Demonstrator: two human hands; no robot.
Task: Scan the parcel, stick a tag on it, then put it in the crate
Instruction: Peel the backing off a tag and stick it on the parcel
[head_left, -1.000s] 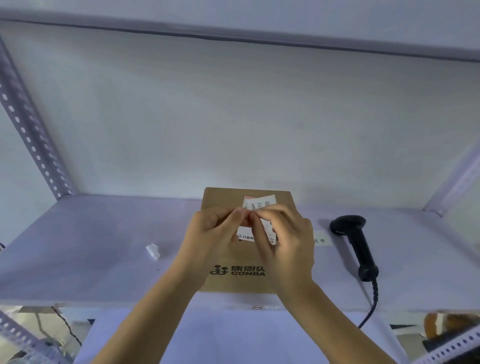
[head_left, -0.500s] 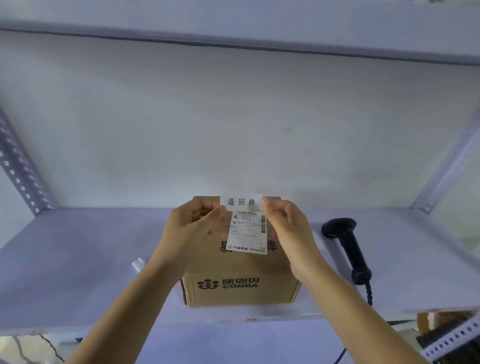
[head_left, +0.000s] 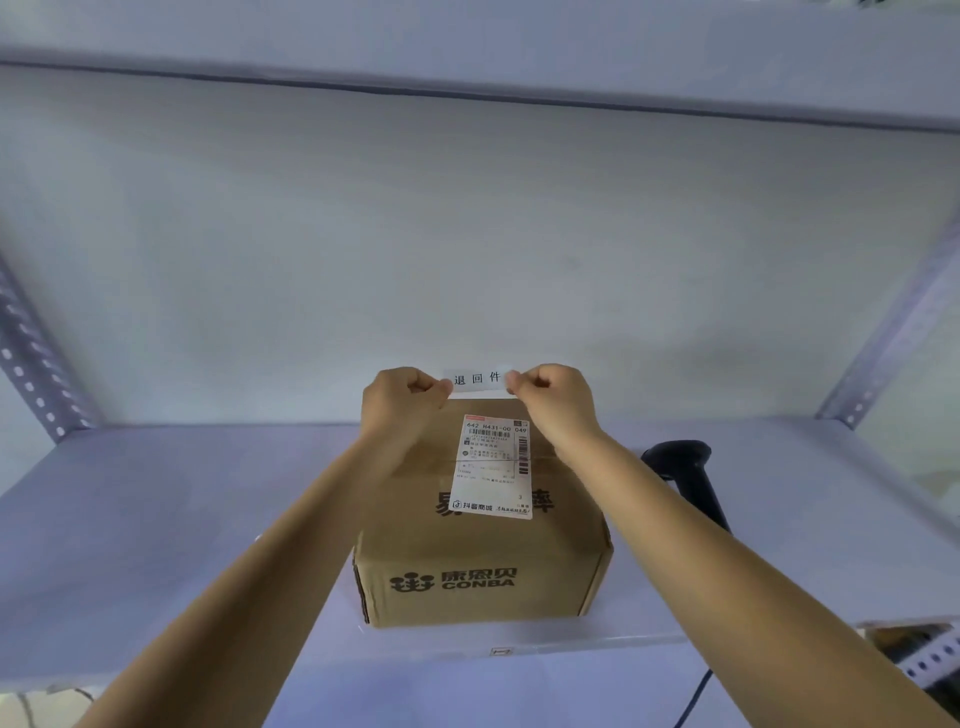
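Observation:
A brown cardboard parcel (head_left: 483, 577) with a CONBA logo stands on the white shelf (head_left: 182, 519). A white shipping label (head_left: 493, 467) with barcodes is stuck on its top. A small white tag (head_left: 477, 379) with black characters is stretched between my two hands above the parcel's far edge. My left hand (head_left: 400, 402) pinches the tag's left end. My right hand (head_left: 550, 402) pinches its right end. No crate is in view.
A black barcode scanner (head_left: 691, 478) lies on the shelf right of the parcel, partly behind my right forearm, its cable hanging over the front edge. Perforated metal uprights (head_left: 31, 364) frame the shelf on both sides. Another shelf board (head_left: 467, 47) runs overhead.
Both hands have moved apart and away from me, carrying the tag from over the shipping label to the parcel's far edge. The label on the parcel's top is now uncovered.

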